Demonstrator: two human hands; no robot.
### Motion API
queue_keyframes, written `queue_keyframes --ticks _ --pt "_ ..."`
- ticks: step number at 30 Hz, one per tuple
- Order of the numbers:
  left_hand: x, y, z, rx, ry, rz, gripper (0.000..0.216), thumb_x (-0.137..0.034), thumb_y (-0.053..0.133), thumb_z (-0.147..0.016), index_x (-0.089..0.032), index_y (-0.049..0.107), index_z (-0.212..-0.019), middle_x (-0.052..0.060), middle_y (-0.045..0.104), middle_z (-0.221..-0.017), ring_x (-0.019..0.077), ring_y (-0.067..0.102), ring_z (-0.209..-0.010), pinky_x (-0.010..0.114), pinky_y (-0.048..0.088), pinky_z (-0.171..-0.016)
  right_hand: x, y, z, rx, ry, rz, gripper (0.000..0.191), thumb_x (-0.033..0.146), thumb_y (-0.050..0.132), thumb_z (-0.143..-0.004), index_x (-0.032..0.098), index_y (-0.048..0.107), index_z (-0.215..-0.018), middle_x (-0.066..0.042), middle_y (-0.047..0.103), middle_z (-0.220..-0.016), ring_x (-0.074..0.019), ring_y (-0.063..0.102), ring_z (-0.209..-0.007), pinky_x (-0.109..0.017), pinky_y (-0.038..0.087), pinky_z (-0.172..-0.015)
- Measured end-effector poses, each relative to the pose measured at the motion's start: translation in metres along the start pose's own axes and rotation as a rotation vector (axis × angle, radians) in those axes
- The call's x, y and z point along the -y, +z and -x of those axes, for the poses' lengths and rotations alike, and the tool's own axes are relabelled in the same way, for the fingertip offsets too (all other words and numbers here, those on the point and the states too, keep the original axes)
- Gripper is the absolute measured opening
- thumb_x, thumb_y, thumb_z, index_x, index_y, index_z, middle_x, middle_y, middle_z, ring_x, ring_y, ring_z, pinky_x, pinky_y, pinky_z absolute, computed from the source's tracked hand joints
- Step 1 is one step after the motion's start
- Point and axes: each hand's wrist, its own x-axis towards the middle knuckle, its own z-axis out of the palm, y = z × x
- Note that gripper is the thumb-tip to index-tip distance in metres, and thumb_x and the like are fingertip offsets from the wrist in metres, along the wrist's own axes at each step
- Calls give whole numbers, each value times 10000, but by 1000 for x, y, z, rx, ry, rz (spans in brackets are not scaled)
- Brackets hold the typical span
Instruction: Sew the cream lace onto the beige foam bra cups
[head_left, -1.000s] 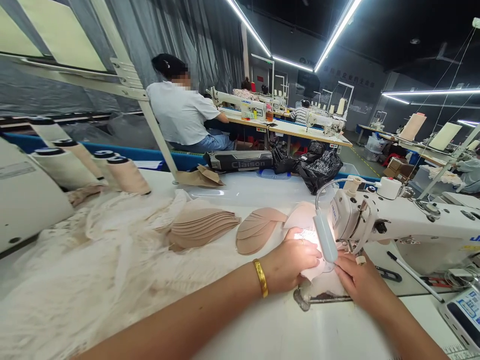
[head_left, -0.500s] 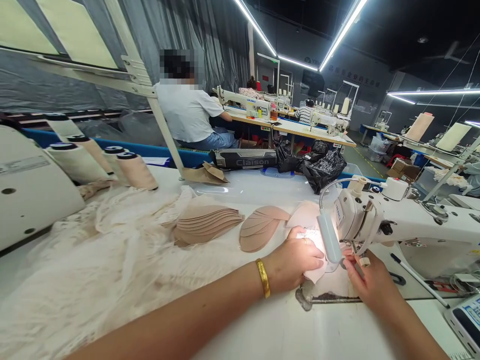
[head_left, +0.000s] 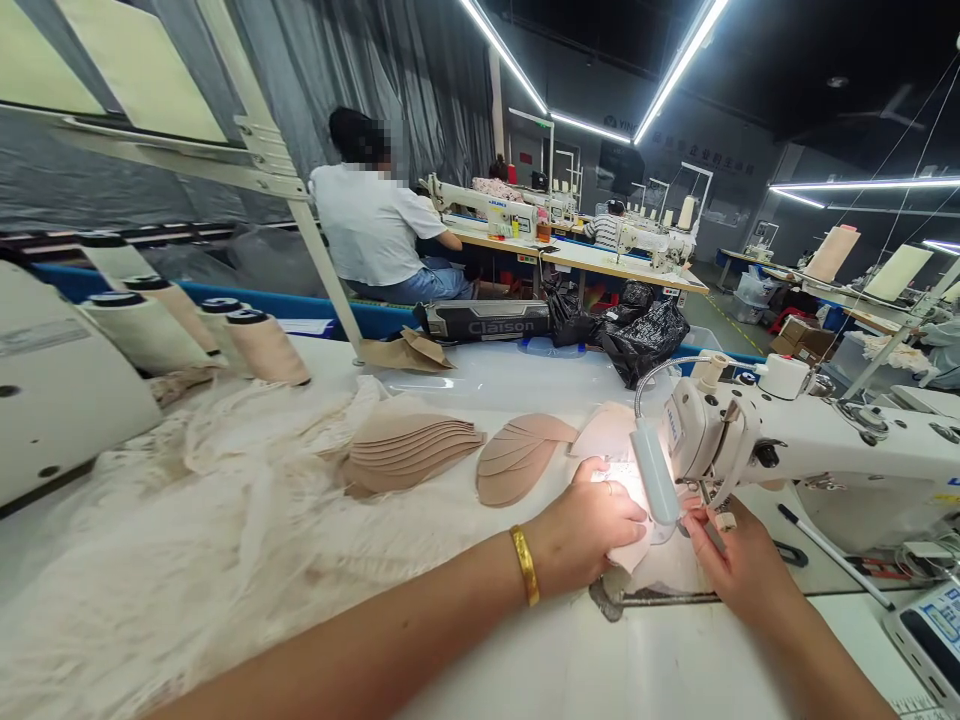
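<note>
My left hand (head_left: 589,525), with a gold bangle on the wrist, lies curled over a pale fabric piece (head_left: 651,565) under the lamp of the white sewing machine (head_left: 795,440), fingers pressing it down. At the presser foot my right hand (head_left: 739,570) pinches the same piece from the right. Two fanned stacks of beige fabric pieces (head_left: 409,447) (head_left: 517,458) lie just left of my hands.
A heap of cream lace (head_left: 187,520) covers the table's left. Thread cones (head_left: 259,345) stand at the back left beside a white machine body (head_left: 52,390). Black bags (head_left: 637,335) sit behind. A person in a white shirt (head_left: 375,225) sews at another table.
My right hand has crept up from the fabric's near edge to the presser foot. The left hand stays on the piece.
</note>
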Motion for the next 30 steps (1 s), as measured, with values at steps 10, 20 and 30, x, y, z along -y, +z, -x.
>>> queue_keyframes --ticks 10,20,30 --pt "0 1 0 24 -23 34 440 8 720 -611 -220 658 -981 -5 761 -1162 298 682 -1094 552 302 -1110 -1 0 1 12 -9 -6 164 244 448 -1063 224 610 -1046 -87 707 -963 -253 701 -855 -391 589 -722" --pt "-4 -1 0 70 -73 -49 314 -89 722 -713 -209 682 -1001 35 753 -1089 315 674 -1049 632 300 -1085 -4 1 6 16 13 -46 170 269 453 -1064 226 617 -1069 -98 723 -1008 -255 727 -882 -391 595 -749" --pt "-19 -5 4 -16 -3 -180 81 -213 700 -844 -192 623 -851 10 686 -855 232 612 -790 523 356 -965 4 -9 4 250 -47 28 201 266 418 -1077 262 619 -1077 -30 667 -863 -224 638 -767 -339 479 -661"
